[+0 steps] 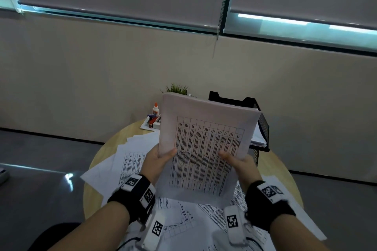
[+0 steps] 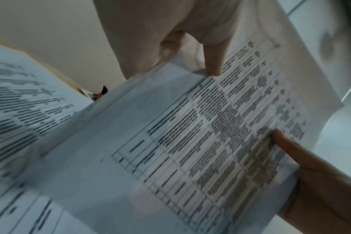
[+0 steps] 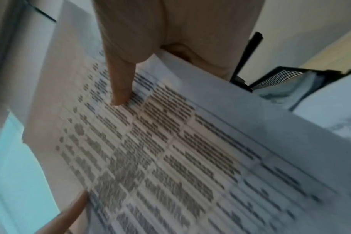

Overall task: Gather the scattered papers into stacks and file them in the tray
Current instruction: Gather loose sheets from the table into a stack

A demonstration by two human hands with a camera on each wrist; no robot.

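Both my hands grip a thick stack of white printed table sheets (image 1: 206,144), held tilted up over the round light-wood surface (image 1: 275,167). Left hand (image 1: 158,160) pinches its left edge, thumb on top; right hand (image 1: 238,164) pinches the right edge, same way. Black mesh file tray (image 1: 262,126) sits just behind the stack w/ some sheets already in it. Loose printed papers (image 1: 130,161) lie scattered below the stack. White glue bottle (image 1: 155,109) left of the tray.
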